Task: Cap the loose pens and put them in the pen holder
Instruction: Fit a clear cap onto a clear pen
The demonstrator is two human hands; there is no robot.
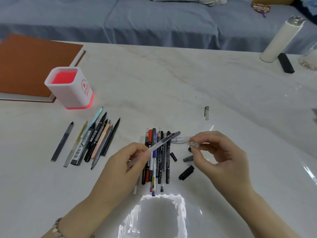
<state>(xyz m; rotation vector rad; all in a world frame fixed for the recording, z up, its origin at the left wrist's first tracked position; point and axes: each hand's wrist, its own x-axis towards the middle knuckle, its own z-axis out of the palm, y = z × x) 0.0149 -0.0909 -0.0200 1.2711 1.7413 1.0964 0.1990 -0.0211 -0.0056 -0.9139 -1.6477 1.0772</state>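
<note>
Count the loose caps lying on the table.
4: a lone clear cap far back; a small black cap, a grey cap and a bigger black cap beside the right hand. A fifth cap is pinched in that hand, which may hide more.

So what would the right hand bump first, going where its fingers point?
Probably the clear pen in the left hand; the right hand aims its cap there, but depth is unclear.

White pen holder (68,88), pink-lined
</note>
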